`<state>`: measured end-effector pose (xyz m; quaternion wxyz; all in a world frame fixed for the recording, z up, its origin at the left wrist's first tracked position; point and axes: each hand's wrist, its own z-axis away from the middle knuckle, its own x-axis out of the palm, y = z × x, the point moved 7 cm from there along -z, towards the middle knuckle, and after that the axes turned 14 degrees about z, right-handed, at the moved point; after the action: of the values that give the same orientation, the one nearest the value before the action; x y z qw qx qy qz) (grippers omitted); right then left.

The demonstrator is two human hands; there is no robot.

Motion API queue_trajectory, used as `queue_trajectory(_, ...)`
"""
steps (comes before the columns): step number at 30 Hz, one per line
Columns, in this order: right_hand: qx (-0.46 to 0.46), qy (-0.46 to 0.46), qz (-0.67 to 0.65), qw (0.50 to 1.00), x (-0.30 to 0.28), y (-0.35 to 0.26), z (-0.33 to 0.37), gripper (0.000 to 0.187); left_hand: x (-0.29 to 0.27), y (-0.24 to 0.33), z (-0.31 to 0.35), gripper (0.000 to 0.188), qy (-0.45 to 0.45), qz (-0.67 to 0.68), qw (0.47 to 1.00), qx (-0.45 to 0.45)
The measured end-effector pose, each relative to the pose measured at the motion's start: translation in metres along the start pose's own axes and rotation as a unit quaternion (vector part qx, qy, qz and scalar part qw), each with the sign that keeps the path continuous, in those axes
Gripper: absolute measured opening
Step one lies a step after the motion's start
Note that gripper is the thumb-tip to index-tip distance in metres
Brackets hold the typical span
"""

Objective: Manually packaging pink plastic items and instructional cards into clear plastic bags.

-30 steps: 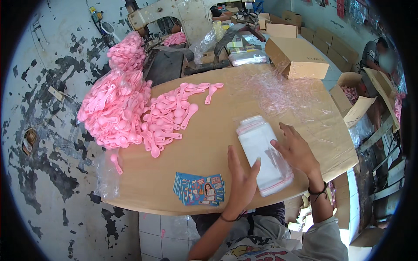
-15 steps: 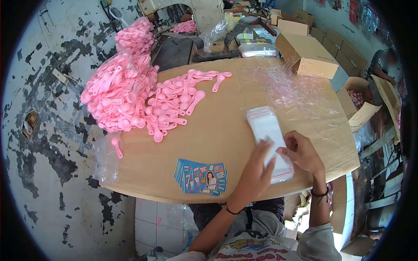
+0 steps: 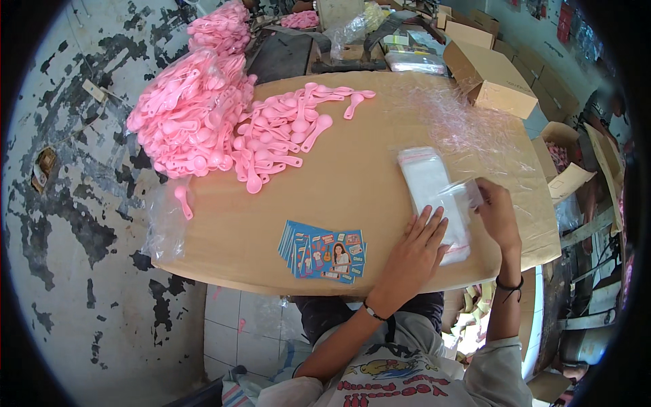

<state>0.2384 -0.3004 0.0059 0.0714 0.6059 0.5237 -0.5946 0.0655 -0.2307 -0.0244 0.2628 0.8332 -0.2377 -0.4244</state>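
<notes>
A stack of clear plastic bags [image 3: 426,173] lies on the right half of the brown-covered table. My left hand [image 3: 426,247] rests flat on the stack with its fingers stretched out. To the right of it, my right hand [image 3: 496,207] pinches the edge of one plastic bag [image 3: 462,192], which is partly lifted and bent up from the stack. Left of my hands, blue printed cards [image 3: 322,254] lie fanned out near the table's front edge. Loose pink plastic spoons [image 3: 281,132] are spread on the table farther left, beside a tall heap of pink spoons [image 3: 193,112] in clear plastic.
Crumpled clear wrap [image 3: 475,125] covers the far right of the table [image 3: 339,176], below a cardboard box [image 3: 495,78]. A single spoon [image 3: 182,202] lies on a plastic sheet at the left edge. Another open box [image 3: 566,173] stands right of the table.
My left hand has flattened onto the stack. My right hand has moved up and right, pulling one bag's edge up. The whole view has shifted slightly.
</notes>
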Motion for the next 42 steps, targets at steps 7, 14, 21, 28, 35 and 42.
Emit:
queue_trajectory(7, -0.05, 0.004, -0.096, 0.994, -0.041, -0.077, -0.029, 0.017, -0.02, 0.008, -0.004, 0.048, 0.061, 0.067, 0.995, -0.034)
queue_trajectory(14, -0.34, -0.212, -0.06, 0.914, 0.039, -0.207, -0.03, 0.015, -0.077, -0.06, 0.019, 0.048, 0.239, 0.695, 0.635, -0.238)
queue_trajectory(21, -0.343, -0.225, 0.023, 0.912, 0.097, -0.214, -0.002, 0.031, -0.173, -0.084, 0.083, 0.05, 0.429, 0.616, 0.64, -0.164)
queue_trajectory(28, -0.338, -0.325, 0.109, 0.877, 0.134, -0.195, 0.007, 0.029, -0.194, -0.096, 0.077, 0.048, 0.454, 0.644, 0.602, -0.132)
queue_trajectory(35, -0.284, -0.304, 0.049, 0.908, 0.097, -0.204, -0.052, 0.019, -0.219, -0.108, 0.033, 0.036, 0.394, 0.527, 0.734, -0.166)
queue_trajectory(42, -0.23, -0.169, -0.092, 0.954, 0.045, -0.194, -0.137, 0.018, -0.253, -0.098, -0.045, 0.034, 0.367, 0.455, 0.801, -0.131)
